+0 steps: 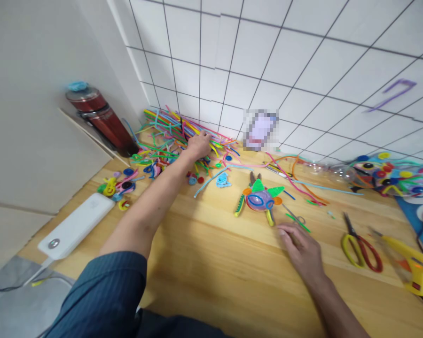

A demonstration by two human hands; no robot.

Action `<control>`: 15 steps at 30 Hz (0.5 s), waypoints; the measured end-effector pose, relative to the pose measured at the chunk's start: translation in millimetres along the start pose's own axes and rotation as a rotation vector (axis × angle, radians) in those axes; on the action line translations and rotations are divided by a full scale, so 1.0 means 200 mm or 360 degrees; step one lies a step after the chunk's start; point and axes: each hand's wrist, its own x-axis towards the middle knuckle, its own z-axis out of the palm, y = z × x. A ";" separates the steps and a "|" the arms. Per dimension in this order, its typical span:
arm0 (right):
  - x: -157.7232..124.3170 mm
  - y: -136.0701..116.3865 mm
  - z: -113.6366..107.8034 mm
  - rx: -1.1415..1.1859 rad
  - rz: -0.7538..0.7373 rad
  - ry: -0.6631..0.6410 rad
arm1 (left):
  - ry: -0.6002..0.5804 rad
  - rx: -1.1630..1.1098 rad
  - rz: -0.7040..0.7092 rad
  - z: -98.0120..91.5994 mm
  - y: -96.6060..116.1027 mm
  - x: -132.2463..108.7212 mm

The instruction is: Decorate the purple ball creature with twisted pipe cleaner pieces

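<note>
My left hand (pixel 199 144) is stretched out to the back, over a heap of colourful pipe cleaners (pixel 162 123). Its fingertips go down among the stems and are partly hidden, so its grip cannot be seen. On the wood in front of me my right hand (pixel 301 246) rests with its fingers curled together; whatever may be inside them is hidden. Just beyond it stands a small craft figure (pixel 261 201) with a purple body, blue rings, green leaf shapes, orange balls and striped legs. A green stem (pixel 299 223) lies beside that figure.
Scissors (pixel 361 249) and a yellow glue gun (pixel 414 265) lie at right. A decorated craft piece (pixel 387 173) and clear balls (pixel 341 173) are behind them. A red bottle (pixel 102 117) and white power bank (pixel 77 225) occupy the left. A phone (pixel 261 130) leans on the tiled wall.
</note>
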 end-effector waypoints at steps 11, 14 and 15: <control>-0.02 -0.01 0.00 0.0118 0.0156 -0.0060 | 0.0120 -0.0005 -0.0043 -0.36 0.01 0.17; -0.02 -0.01 0.00 0.0123 0.0172 -0.0078 | 0.0247 -0.0014 -0.0007 -0.31 0.10 0.20; -0.02 -0.01 0.00 0.0117 0.0166 -0.0080 | 0.0237 -0.0017 0.0022 -0.27 0.12 0.21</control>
